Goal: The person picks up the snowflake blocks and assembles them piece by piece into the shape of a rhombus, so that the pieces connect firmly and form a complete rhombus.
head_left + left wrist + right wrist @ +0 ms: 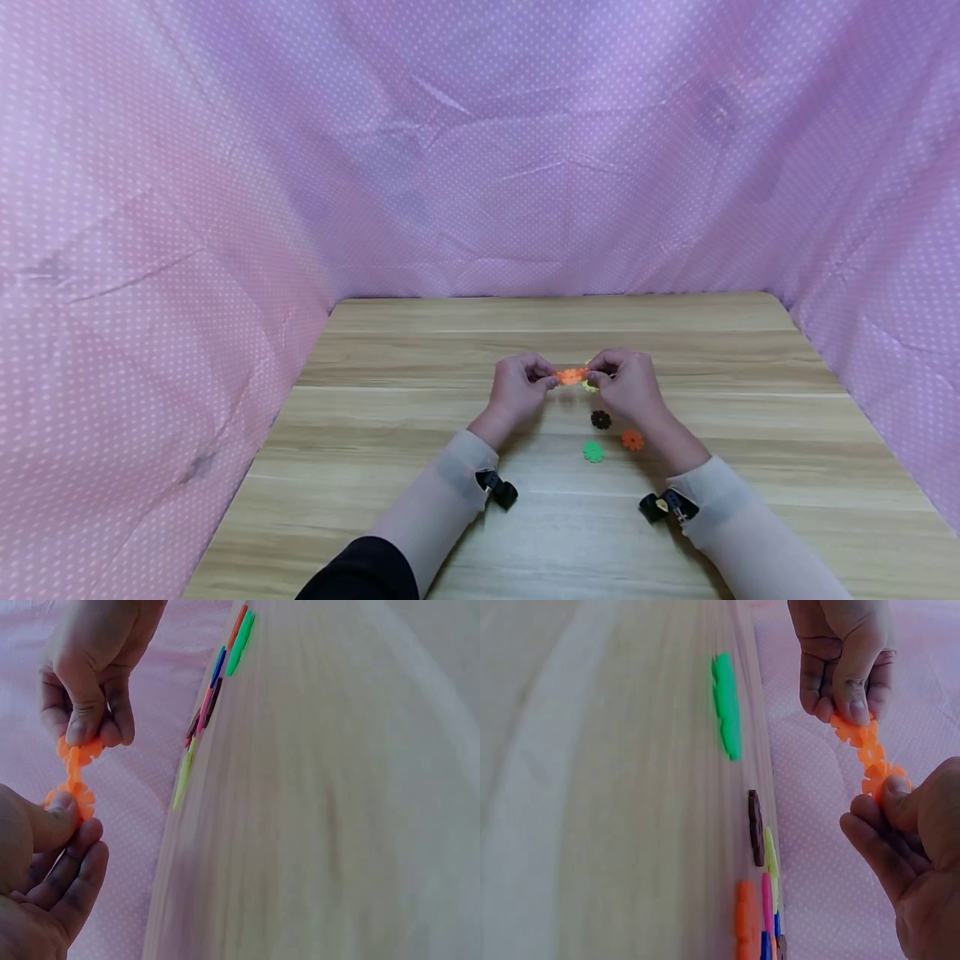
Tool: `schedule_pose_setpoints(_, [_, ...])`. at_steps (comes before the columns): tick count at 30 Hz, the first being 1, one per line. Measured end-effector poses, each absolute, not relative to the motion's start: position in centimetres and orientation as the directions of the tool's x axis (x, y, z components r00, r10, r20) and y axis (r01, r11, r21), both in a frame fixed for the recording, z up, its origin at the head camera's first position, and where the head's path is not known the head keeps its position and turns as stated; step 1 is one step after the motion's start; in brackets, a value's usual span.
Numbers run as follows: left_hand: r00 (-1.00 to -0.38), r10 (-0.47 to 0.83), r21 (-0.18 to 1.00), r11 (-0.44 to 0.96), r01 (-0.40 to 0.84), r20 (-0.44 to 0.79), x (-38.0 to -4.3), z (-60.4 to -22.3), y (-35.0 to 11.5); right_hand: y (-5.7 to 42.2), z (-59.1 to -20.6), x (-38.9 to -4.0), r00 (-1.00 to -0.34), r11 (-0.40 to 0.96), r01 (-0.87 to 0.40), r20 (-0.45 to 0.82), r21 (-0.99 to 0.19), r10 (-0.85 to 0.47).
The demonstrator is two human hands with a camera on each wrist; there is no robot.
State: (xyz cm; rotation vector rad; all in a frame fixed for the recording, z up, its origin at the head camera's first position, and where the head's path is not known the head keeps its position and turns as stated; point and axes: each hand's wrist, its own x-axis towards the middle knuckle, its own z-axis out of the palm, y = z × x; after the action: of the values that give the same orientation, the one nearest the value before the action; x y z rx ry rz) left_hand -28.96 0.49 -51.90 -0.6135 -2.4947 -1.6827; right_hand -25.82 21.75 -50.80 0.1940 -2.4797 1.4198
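A short chain of orange notched plastic discs (572, 376), linked edge to edge, is held above the table between both hands. My left hand (521, 386) pinches one end disc between thumb and fingers. At the other end, the right hand (628, 385) grips another disc the same way. The right wrist view shows a middle disc (871, 754) standing at an angle between the two end ones. Beyond the right fingertips, a yellow disc (590, 386) on the table is partly covered by that hand.
Loose notched discs lie flat on the wooden table (420, 467): a dark brown one (601, 419), an orange-red one (633, 440) and a green one (593, 452). Pink (767, 900) and blue (766, 945) discs show in the right wrist view. A pink dotted cloth (480, 167) surrounds the table.
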Motion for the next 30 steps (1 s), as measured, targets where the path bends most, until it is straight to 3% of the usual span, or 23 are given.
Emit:
schedule_pose_setpoints(8, [-0.907,0.323,0.859,0.345,0.378,0.270,-28.9,-51.2,0.4,22.8,-50.1,-26.0,-0.981,0.471,-0.188,0.184,-0.862,-0.055])
schedule_pose_setpoints(12, [-0.901,0.344,0.846,0.367,0.387,0.263,-29.0,-51.0,0.2,23.4,-49.7,-26.2,-0.982,0.515,-0.187,0.144,-0.836,-0.123])
schedule_pose_setpoints(21, [-0.903,0.349,0.816,0.426,0.390,0.249,-29.4,-50.9,-0.3,25.6,-49.7,-26.5,-0.969,0.766,-0.223,0.048,-0.603,-0.244])
schedule_pose_setpoints(30, [-0.897,0.366,0.808,0.432,0.400,0.248,-29.5,-51.0,-0.4,26.5,-49.4,-26.2,-0.960,0.879,-0.169,-0.128,-0.446,-0.250])
